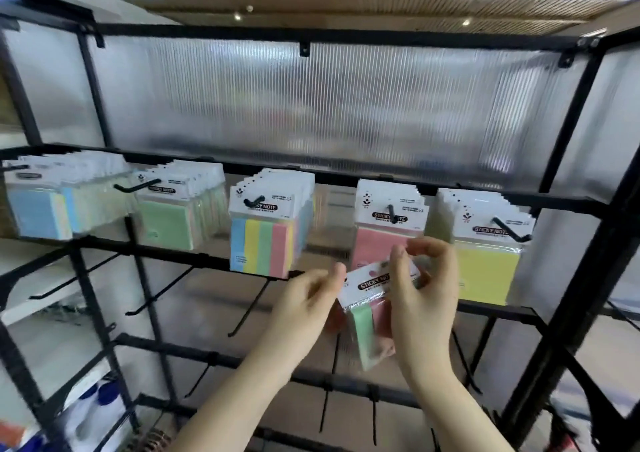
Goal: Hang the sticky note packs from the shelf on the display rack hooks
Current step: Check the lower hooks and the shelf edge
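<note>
A sticky note pack (367, 316) with a white header card and green and pink notes hangs tilted between my hands, in front of the rack. My right hand (426, 289) pinches its header card from the right. My left hand (308, 299) holds the pack's left edge with thumb and fingers. Just above, on a hook (392, 213), hang pink packs (379, 244). Other packs hang along the same row: blue (34, 212), green (162, 219), striped (263, 247) and yellow (488, 271).
The black display rack (571, 206) has bare hooks (162, 294) on the lower bars. A ribbed translucent panel (329, 105) backs the rack. Blue and white items (100, 403) sit low at the left.
</note>
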Demonstrator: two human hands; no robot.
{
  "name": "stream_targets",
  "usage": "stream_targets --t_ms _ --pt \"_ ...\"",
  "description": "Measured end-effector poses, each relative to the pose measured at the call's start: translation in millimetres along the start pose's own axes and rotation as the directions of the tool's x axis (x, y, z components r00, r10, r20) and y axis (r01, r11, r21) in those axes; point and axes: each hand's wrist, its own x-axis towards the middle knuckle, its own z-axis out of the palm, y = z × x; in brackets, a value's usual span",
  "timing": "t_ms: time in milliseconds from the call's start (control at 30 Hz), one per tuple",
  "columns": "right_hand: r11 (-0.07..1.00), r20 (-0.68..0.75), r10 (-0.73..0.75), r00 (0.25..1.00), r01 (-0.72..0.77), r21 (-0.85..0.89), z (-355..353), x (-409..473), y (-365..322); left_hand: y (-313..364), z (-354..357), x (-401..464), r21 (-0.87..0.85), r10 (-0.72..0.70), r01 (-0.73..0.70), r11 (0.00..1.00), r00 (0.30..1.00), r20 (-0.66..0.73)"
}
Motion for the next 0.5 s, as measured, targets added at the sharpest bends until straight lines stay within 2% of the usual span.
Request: stream_targets --t_ms 100,200,300,400,500 --pt "0.998 0.054 0.024 0.998 -0.027 0.055 14 -16 -4 6 -15 -15 -0.082 0.026 -0.027 0.996 1.0 -0.007" --pt "0.981 0.184 0.114 0.976 -0.14 0.136 32 -26 -11 13 -36 -20 -0.076 0.065 -0.077 0.994 0.987 -0.149" --pt "0.946 0.361 0.185 0.914 -0.265 0.187 51 -26 -18 21 -60 -19 -0.012 0.14 -0.148 0.989 0.959 -0.244" --pt "0.95 0.48 0.136 0.867 -0.251 0.184 73 -20 -29 27 -83 -9 0.021 0.19 -0.193 0.981 0.933 -0.306" --pt "0.957 0.484 0.077 0.872 -0.202 0.211 93 -13 -41 32 -102 9 0.011 0.226 -0.236 0.972 0.915 -0.334"
